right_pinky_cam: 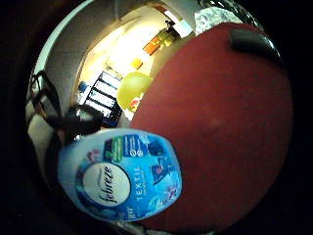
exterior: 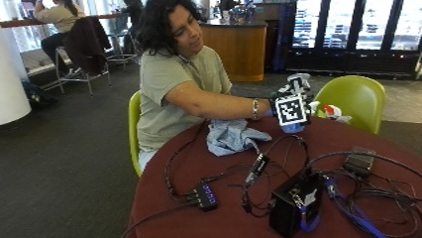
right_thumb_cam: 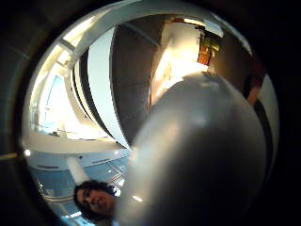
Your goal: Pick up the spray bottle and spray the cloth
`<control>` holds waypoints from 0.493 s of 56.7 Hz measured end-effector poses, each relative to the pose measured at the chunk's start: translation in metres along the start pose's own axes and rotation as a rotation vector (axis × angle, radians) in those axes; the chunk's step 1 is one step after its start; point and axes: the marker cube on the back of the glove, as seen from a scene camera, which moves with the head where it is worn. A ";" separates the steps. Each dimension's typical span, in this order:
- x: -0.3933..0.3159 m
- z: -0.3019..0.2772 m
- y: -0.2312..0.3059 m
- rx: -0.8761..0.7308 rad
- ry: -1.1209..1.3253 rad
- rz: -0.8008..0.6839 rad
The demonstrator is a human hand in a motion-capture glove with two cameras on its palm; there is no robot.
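spray bottle [right_pinky_cam: 121,175] in gloved right hand [exterior: 292,101], lifted above table [exterior: 231,208], cloth [exterior: 231,137] beside

This looks like a café or canteen in a public building. A wooden service counter [exterior: 240,47] stands at the back, with dark glass-fronted drinks fridges [exterior: 349,34] beside it. Along the window runs a high ledge [exterior: 39,22] with metal bar stools [exterior: 82,54], where another person sits, a jacket hung over one stool. The floor is grey carpet [exterior: 59,168]. In front is a round dark red table [exterior: 217,218] with lime green plastic chairs [exterior: 352,99] around it.
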 end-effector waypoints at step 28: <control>-0.007 -0.058 0.105 -0.383 0.598 0.130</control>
